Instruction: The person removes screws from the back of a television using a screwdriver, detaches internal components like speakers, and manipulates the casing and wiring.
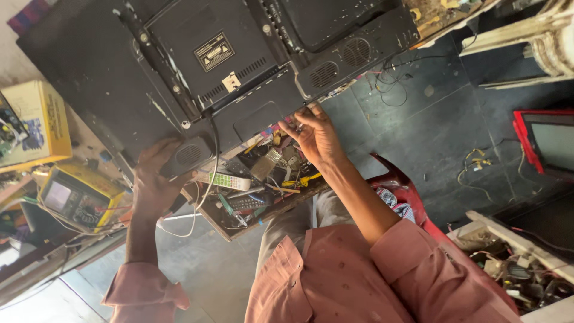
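We hold the TV (197,78) face down: left hand (156,179) flat on its corner, right hand (315,136) pinching its lower edge; next needs a firm lift

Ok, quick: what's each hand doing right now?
Left hand: open, pressed flat on the black television back.
Right hand: fingers curled at its lower edge; grip unclear.

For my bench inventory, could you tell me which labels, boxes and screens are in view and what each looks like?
Rating label: black rectangle, pale edging, on the television back.
Sticker: small, white, below it.
Box: yellow, far left.
Meter screen: grey, yellow casing.
Red-framed screen: right edge.
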